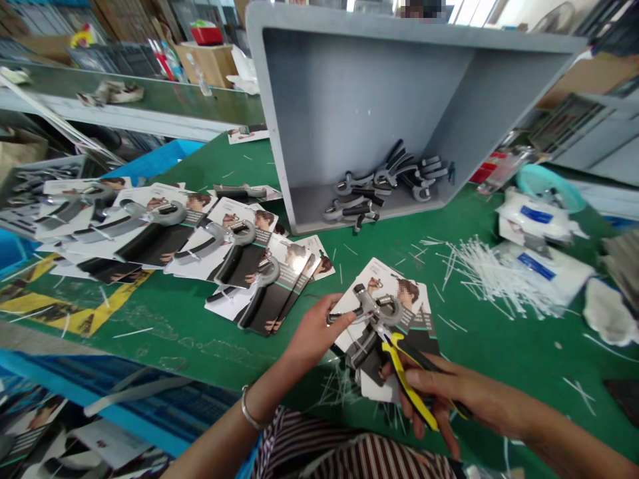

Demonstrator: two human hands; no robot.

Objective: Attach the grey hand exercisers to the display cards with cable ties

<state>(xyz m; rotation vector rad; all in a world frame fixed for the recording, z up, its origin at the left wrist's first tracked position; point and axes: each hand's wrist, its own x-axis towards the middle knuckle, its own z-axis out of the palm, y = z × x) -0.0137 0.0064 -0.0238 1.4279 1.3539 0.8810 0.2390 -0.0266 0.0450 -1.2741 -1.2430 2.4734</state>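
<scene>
The left hand [317,334] is closed in a pinch, thumb and fingers on the end of a grey and black grip trainer [372,307] that lies on a printed card [394,287]. The trainer sits just right of the left hand, between both hands. One handle points left into the left hand's pinch and the other runs down toward the right hand, with the round coil end at upper right. The card's long axis runs away from the person, tilted slightly right at its far end.

The right hand [449,392] is closed around the yellow and black handles of a pair of scissors [407,376], whose tips reach up to the trainer.

Beyond and left of the left hand, more carded trainers [234,256] lie overlapping in a loose row on the green surface [200,352]. Ahead of both hands, a grey tray [349,113] stands tipped on its side, with loose trainers [384,186] in it. Beyond the right hand lie scattered white plastic ties [492,279] and white bags [536,266] with blue labels.
</scene>
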